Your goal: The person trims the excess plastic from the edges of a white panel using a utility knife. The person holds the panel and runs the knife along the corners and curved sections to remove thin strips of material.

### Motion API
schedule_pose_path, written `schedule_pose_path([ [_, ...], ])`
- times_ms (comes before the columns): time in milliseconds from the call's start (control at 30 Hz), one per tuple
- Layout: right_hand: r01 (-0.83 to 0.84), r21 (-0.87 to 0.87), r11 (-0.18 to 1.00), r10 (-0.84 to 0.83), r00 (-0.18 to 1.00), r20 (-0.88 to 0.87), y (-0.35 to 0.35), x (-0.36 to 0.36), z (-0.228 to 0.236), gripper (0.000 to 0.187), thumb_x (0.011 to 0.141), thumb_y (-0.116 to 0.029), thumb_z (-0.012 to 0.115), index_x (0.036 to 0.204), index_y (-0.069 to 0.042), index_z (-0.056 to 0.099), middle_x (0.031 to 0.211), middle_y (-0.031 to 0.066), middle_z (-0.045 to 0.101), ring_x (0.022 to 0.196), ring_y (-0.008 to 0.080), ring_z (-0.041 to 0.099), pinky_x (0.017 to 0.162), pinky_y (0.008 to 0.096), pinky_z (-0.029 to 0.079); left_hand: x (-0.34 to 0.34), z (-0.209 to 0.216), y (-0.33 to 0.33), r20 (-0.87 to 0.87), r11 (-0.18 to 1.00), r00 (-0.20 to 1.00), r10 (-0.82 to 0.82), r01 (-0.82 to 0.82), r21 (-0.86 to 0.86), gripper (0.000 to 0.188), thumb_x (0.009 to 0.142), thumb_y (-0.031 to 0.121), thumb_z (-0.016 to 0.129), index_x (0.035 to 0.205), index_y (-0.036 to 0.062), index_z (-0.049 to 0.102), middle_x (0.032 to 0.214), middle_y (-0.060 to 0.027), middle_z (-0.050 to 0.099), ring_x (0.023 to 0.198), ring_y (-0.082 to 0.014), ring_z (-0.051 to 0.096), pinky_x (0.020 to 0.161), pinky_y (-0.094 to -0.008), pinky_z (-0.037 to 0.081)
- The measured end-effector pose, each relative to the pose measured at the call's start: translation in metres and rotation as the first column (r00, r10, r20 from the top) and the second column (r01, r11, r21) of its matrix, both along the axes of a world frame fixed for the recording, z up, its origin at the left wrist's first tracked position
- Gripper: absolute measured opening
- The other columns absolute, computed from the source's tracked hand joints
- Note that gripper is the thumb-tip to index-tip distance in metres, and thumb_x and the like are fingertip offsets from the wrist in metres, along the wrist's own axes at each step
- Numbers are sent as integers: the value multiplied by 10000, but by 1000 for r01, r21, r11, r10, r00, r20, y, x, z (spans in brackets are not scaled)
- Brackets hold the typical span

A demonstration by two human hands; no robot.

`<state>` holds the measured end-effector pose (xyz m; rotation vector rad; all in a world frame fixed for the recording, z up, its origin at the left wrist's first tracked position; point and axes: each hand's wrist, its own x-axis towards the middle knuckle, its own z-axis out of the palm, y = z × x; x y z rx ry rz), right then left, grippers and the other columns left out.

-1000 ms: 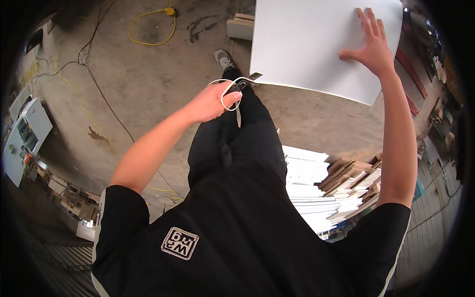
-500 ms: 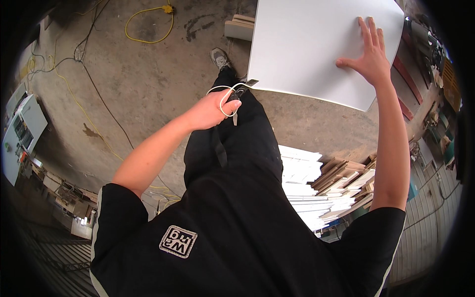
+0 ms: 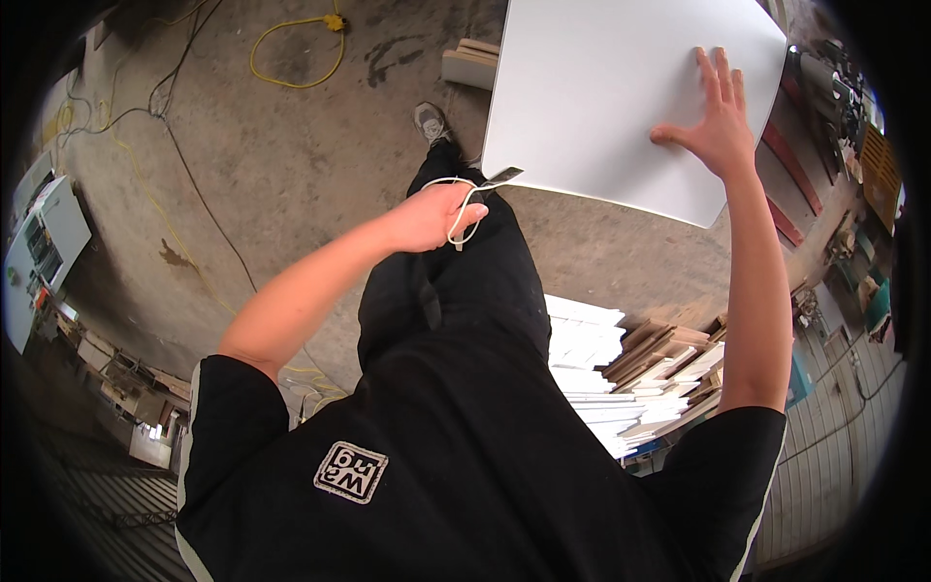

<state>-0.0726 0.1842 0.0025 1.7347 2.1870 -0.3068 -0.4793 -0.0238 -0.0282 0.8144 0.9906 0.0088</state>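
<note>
A large white panel (image 3: 601, 107) fills the upper right, its near edge facing me. My right hand (image 3: 722, 131) lies on its top face with the fingers spread. Close to the panel's near left corner, my left hand (image 3: 436, 217) is closed around a slim hand tool whose flat dark blade (image 3: 504, 177) points at that corner. The tool's exact kind is hard to make out, since my fingers cover most of it. A thin white strip (image 3: 452, 237) curls in a loop about the same hand, running up beside the blade.
White and brown boards (image 3: 640, 378) are stacked close to my right side. Beyond my foot, short boards (image 3: 470, 66) lie by the panel. A yellow cord (image 3: 254, 60) and dark cables (image 3: 208, 199) run over the concrete floor. Reddish bars (image 3: 790, 165) stand right of the panel.
My left hand has shifted slightly right, and more of the blade now shows at the panel's corner. The loop of strip has changed shape. My right hand stays flat on the panel.
</note>
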Motion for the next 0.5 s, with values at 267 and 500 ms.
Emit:
schedule_pose_path([
  [267, -19, 27, 999, 19, 1000, -16, 0, 5, -4, 1454, 553, -693, 983, 1755, -416, 212, 1859, -23, 155, 1702, 368, 152, 1253, 554, 482, 44, -4, 1, 1, 973, 999, -38, 36, 227, 298, 1134, 270, 585, 992, 14, 533, 824, -116, 565, 759, -273, 559, 720, -432, 480],
  [500, -22, 20, 1000, 23, 1000, -2, -1, 9, -3, 1470, 534, -766, 963, 1754, -394, 232, 1856, 1, 173, 1703, 374, 149, 1228, 563, 499, 93, 3, 9, 7, 997, 1000, -23, 22, 80, 313, 1104, 272, 595, 1114, -40, 573, 957, -215, 656, 931, -397, 651, 881, -500, 514],
])
